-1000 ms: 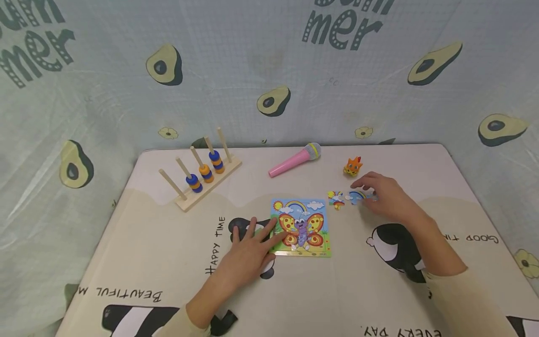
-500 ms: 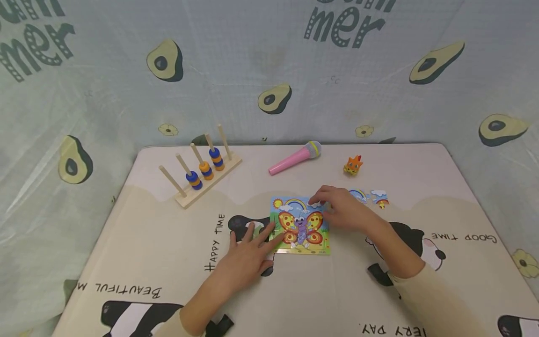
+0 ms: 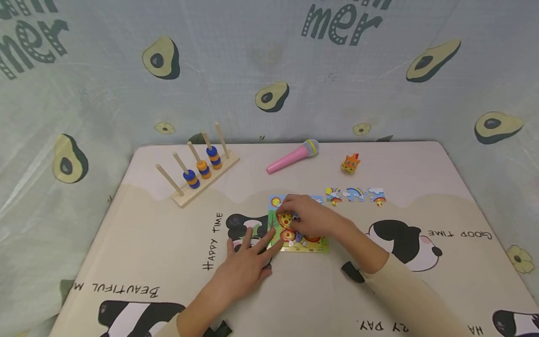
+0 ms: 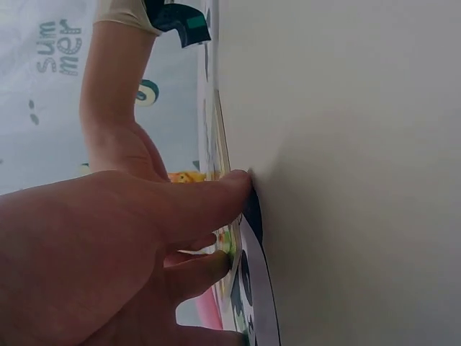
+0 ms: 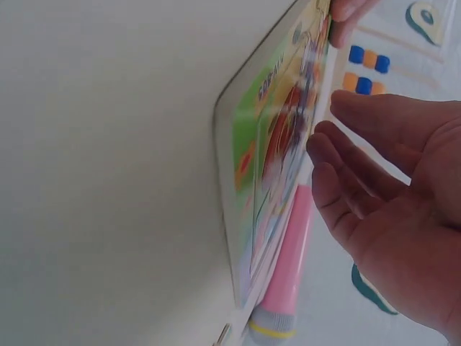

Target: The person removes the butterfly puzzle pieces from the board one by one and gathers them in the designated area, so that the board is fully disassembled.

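Note:
A square butterfly jigsaw puzzle (image 3: 304,248) lies flat on the table. My left hand (image 3: 243,269) has its fingers spread, the fingertips resting at the puzzle's left edge. Over the upper part of the picture is my right hand (image 3: 313,216), hiding much of the butterfly. In the right wrist view, the right hand (image 5: 403,187) has bent fingers and a gap to the thumb, and I see nothing between them. Three loose puzzle pieces lie in a row right of the puzzle: a sun piece (image 3: 333,194), a rainbow piece (image 3: 355,194) and a cloud piece (image 3: 376,194).
A wooden peg stand (image 3: 206,180) with blue and orange rings stands at the back left. A pink toy microphone (image 3: 290,158) lies at the back middle, and a small orange toy figure (image 3: 350,163) to its right. A patterned curtain (image 3: 227,56) hangs behind the table.
My right hand has moved left, from above the loose pieces to above the puzzle, uncovering all three pieces. The left hand has stayed at the puzzle's left edge.

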### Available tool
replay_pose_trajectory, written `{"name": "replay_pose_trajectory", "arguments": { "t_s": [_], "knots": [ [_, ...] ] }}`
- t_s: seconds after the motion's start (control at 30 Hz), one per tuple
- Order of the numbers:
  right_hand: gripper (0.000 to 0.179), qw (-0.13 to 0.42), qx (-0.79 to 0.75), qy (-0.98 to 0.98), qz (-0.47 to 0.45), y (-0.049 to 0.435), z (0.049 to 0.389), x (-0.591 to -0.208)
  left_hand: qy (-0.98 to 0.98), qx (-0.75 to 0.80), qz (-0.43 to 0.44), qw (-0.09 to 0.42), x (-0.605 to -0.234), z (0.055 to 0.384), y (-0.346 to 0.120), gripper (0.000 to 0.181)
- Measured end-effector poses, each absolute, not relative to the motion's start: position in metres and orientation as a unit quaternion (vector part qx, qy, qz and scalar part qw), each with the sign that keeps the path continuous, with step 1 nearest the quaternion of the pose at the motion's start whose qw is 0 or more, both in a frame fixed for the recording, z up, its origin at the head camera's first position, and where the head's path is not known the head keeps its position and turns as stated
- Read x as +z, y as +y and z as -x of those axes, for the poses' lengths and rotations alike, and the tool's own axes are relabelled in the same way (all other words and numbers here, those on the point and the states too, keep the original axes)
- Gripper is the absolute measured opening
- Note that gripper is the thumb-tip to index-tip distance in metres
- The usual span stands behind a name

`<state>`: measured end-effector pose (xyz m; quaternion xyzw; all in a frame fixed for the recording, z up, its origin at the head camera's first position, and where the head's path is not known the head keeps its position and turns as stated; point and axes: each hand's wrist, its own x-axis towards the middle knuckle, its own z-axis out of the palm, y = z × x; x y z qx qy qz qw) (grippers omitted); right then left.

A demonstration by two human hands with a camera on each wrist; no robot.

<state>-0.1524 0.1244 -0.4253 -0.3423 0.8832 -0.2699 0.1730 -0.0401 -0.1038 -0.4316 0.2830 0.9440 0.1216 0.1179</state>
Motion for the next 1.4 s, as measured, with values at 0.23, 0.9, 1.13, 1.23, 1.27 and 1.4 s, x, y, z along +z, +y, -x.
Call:
{"name": "replay_pose_trajectory", "arguments": {
  "t_s": [0.23, 0.9, 1.13, 1.23, 1.27, 1.4],
  "knots": [
    [0.047, 0.203, -0.240, 0.893, 0.321, 0.110, 0.154, -0.426, 0.942, 0.133, -0.289, 0.102, -0.433, 0.039, -0.105, 0.065],
    [0.048, 0.206, -0.252, 0.897, 0.299, 0.108, 0.154, -0.426, 0.943, 0.144, -0.280, 0.107, -0.441, 0.038, -0.107, 0.069],
    [0.047, 0.210, -0.257, 0.895, 0.298, 0.108, 0.155, -0.424, 0.947, 0.127, -0.271, 0.120, -0.434, 0.038, -0.103, 0.065],
    [0.046, 0.214, -0.257, 0.894, 0.297, 0.109, 0.156, -0.425, 0.948, 0.122, -0.267, 0.126, -0.437, 0.038, -0.102, 0.066],
    [0.046, 0.215, -0.258, 0.894, 0.297, 0.109, 0.156, -0.425, 0.948, 0.123, -0.267, 0.125, -0.440, 0.038, -0.103, 0.067],
    [0.046, 0.221, -0.258, 0.894, 0.293, 0.109, 0.156, -0.426, 0.949, 0.119, -0.272, 0.106, -0.462, 0.038, -0.106, 0.073]
  ]
}}
